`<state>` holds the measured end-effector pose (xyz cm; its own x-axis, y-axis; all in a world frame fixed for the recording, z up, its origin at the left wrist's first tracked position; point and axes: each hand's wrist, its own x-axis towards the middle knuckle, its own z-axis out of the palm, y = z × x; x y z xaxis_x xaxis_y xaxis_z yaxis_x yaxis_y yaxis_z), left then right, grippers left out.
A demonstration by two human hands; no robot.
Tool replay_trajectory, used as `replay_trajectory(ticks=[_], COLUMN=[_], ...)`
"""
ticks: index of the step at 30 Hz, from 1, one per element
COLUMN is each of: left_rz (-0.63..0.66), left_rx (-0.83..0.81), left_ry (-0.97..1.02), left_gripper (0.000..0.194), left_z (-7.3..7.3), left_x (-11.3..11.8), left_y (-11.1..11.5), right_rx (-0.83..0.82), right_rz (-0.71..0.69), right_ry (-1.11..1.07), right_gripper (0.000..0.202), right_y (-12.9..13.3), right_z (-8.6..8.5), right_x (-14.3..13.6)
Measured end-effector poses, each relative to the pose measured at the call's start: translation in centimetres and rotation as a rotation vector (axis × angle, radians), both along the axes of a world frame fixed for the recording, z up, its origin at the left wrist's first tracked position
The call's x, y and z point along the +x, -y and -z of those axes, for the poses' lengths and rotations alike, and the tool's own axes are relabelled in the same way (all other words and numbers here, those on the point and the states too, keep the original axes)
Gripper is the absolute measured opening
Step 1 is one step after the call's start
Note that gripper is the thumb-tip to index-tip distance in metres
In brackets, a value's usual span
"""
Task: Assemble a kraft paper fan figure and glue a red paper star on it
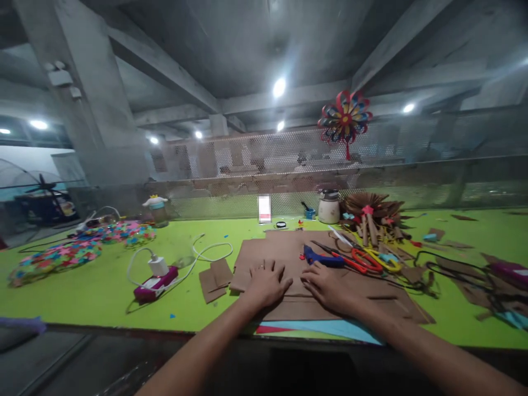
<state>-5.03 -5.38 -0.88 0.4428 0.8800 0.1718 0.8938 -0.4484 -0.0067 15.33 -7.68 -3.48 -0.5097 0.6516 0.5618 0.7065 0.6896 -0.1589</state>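
Note:
Flat brown cardboard sheets (284, 311) lie stacked in front of me on the green table. My left hand (268, 283) rests palm down on the cardboard with its fingers spread. To its right, my right hand (325, 285) touches the same cardboard, its fingers bent and close to a blue-handled tool (324, 257); whether it holds anything is hidden. Red-handled scissors (363, 261) and yellow-handled scissors (385, 261) lie beyond the right hand. Light blue paper (334, 328) shows under the cardboard's near edge.
A purple power strip (154, 286) with a white plug and cable sits left, near small cardboard pieces (215, 279). Colourful star garlands (61, 258) lie far left. A white jar (329, 207) and a brown craft bundle (371, 217) stand behind. Black cables run right.

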Motion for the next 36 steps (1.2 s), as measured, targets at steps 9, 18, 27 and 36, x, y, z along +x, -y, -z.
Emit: replay_trajectory(ticks=[9,18,27,36], left_rz=[0.204,0.362,0.434,0.255], left_rx=[0.033,0.047,0.009,0.031], left_ry=[-0.135,0.024,0.195,0.321], left_gripper=[0.046,0.039,0.03,0.037], left_z=[-2.0,0.2,-0.6,-0.9], left_x=[0.8,1.9,1.5,1.0], left_y=[-3.5,-4.0,-4.4,-5.2], right_rx=[-0.056,-0.035,0.152,-0.037], right_rz=[0.008,0.03,0.326,-0.105], right_ry=[0.045,0.068,-0.221,0.044], right_gripper=[0.025,0.026,0.017,0.025], right_y=[0.5,0.1,-0.1,0.8], right_z=[-0.6,-0.5,-1.7,-0.4], right_x=[0.1,0.6,2.8,0.1])
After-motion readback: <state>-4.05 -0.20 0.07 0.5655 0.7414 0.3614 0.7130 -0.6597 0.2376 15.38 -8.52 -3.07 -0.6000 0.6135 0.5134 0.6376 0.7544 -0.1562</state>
